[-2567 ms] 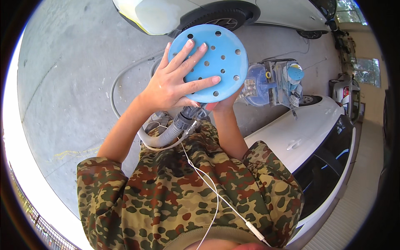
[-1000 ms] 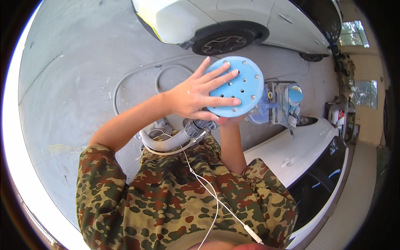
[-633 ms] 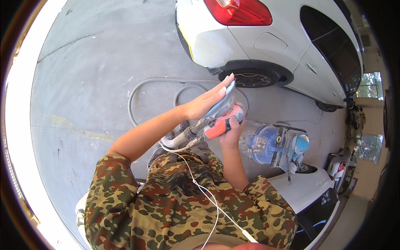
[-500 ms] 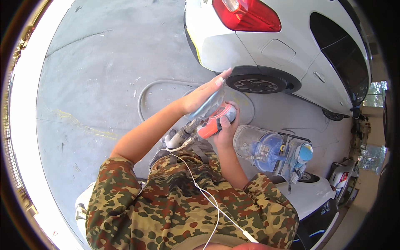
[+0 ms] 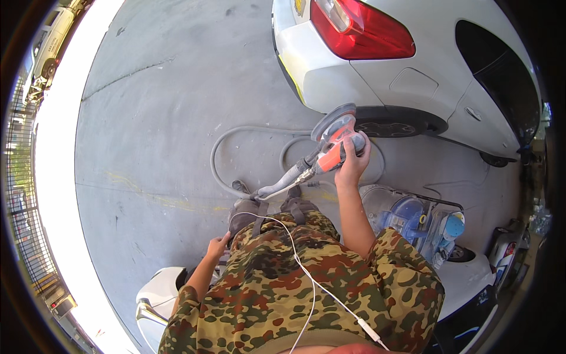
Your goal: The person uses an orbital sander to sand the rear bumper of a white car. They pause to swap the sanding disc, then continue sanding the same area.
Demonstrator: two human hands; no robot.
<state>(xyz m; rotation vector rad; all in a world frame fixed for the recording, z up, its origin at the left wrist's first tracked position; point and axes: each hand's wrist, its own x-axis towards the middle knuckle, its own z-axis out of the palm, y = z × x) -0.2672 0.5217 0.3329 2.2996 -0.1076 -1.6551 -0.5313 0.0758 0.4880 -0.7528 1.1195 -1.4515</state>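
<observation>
My right hand [image 5: 352, 165] is closed round the orange body of a sander [image 5: 332, 158], held up in front of me. The sander's round grey pad [image 5: 333, 121] is tilted on edge, near the rear wheel [image 5: 394, 123] of a white car [image 5: 377, 79]. A grey hose [image 5: 282, 180] and a thinner line run from the sander back toward my legs. My left hand [image 5: 219, 243] hangs low by my left hip, away from the sander. Its thumb side shows, but the other fingers are mostly hidden.
A grey hose [image 5: 216, 154] loops over the concrete floor [image 5: 159, 124]. To my right stands a dusty blue and clear vacuum unit [image 5: 407, 213]. White car parts [image 5: 160, 289] are at the lower left. A white cable [image 5: 303, 277] crosses my camouflage shirt.
My left hand has left the sander's pad and dropped down to my left side. My right hand has raised the sander slightly and to the right, and its pad is now uncovered.
</observation>
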